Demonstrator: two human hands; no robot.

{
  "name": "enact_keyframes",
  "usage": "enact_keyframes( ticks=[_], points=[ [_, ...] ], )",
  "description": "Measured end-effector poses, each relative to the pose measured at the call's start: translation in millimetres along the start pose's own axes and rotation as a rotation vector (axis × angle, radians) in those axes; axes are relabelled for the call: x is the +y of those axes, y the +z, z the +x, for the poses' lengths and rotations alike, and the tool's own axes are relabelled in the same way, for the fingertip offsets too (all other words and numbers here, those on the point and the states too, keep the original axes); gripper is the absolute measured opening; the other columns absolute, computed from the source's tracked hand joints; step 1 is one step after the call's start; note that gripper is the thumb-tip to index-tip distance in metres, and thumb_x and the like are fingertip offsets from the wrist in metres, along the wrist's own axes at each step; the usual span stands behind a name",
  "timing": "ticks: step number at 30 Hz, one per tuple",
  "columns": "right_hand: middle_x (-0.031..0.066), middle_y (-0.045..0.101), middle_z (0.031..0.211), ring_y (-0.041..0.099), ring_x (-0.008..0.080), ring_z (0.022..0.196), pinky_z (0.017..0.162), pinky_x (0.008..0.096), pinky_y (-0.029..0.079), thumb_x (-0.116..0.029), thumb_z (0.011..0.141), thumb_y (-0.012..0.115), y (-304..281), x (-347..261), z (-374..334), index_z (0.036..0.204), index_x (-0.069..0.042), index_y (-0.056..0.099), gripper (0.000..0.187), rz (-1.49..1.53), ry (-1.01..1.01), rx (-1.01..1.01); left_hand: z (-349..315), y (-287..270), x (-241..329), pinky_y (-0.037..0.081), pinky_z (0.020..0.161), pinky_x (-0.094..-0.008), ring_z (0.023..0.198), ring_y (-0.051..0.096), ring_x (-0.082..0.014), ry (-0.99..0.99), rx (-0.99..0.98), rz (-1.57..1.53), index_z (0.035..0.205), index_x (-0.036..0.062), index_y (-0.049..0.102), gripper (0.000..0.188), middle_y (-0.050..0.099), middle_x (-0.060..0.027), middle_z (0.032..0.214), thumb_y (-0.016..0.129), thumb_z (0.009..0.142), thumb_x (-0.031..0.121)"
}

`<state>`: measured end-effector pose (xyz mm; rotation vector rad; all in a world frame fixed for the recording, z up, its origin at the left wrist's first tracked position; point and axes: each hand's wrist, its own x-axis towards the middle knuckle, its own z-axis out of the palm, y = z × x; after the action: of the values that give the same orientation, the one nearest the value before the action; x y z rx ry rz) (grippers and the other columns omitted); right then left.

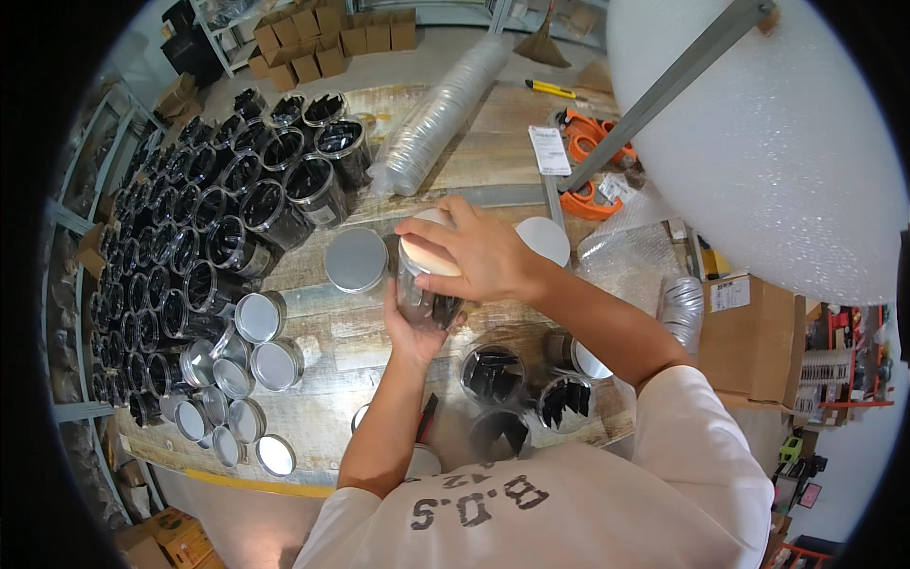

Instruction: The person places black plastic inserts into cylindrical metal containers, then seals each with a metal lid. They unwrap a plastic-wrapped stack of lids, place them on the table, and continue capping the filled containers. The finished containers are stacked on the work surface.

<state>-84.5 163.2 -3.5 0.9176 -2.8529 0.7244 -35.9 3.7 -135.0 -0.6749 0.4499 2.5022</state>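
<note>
A clear jar [414, 302] with dark contents stands tilted in front of me over the table's middle. My left hand [417, 334] is wrapped round its lower part. From above, my right hand [482, 248] grips the pale round lid [431, 254] at the jar's mouth, its fingers spread around the rim. Whether the lid is seated cannot be seen. A silver lid [356, 261] lies just left of the jar, and a white disc [543, 242] lies partly behind my right hand. Close to my body stand open jars [492, 374] with black pieces inside.
Many open jars [275, 211] of black pieces crowd the table's left side. Several silver-lidded jars [277, 365] sit nearer. A wrapped stack of lids [445, 114] lies at the back. Orange tape dispensers [588, 204], a bubble wrap roll [758, 142] and a cardboard box [754, 341] are right.
</note>
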Motion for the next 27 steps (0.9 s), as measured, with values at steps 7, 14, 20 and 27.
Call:
enact_keyframes(
  ticks=[7, 14, 20, 27],
  points=[
    [0.0254, 0.046, 0.116, 0.053, 0.0438, 0.104, 0.090, 0.0493, 0.047, -0.048, 0.087, 0.063, 33, 34, -17, 0.142, -0.028, 0.043, 0.063, 0.155, 0.175, 0.035, 25, -2, -1, 0.045, 0.097, -0.0580, 0.119, 0.054, -0.0375, 0.163, 0.034, -0.043, 0.131, 0.0086, 0.047, 0.049, 0.055, -0.0176, 0.129, 0.036, 0.100, 0.044],
    [0.0259, 0.043, 0.130, 0.046, 0.0428, 0.122, 0.092, 0.0475, 0.049, -0.059, 0.075, 0.072, 57, 70, -6, 0.145, -0.030, 0.040, 0.082, -0.266, 0.010, 0.030, 45, -3, 0, 0.045, 0.096, -0.0673, 0.106, 0.053, -0.0381, 0.094, 0.389, 0.159, 0.132, 0.0031, 0.036, 0.046, 0.043, -0.0171, 0.119, 0.039, 0.100, 0.037],
    [0.0276, 0.033, 0.146, 0.043, 0.0471, 0.128, 0.100, 0.0567, 0.042, -0.051, 0.061, 0.084, -7, 91, -43, 0.148, -0.029, 0.036, 0.101, -0.254, 0.138, -0.017, 2, -34, -10, 0.054, 0.076, -0.0383, 0.092, 0.058, -0.0230, 0.214, 0.118, 0.469, 0.123, 0.0021, 0.047, 0.034, 0.053, -0.0082, 0.102, 0.047, 0.098, 0.024],
    [0.0208, 0.047, 0.125, 0.055, 0.0415, 0.112, 0.093, 0.0473, 0.048, -0.039, 0.055, 0.087, -21, 86, -116, 0.142, -0.026, 0.042, 0.099, -0.269, 0.293, -0.162, -37, -18, -30, 0.051, 0.084, -0.0381, 0.098, 0.059, -0.0230, 0.145, 0.028, 0.592, 0.131, 0.0064, 0.048, 0.042, 0.056, -0.0107, 0.113, 0.051, 0.098, 0.032]
  ],
)
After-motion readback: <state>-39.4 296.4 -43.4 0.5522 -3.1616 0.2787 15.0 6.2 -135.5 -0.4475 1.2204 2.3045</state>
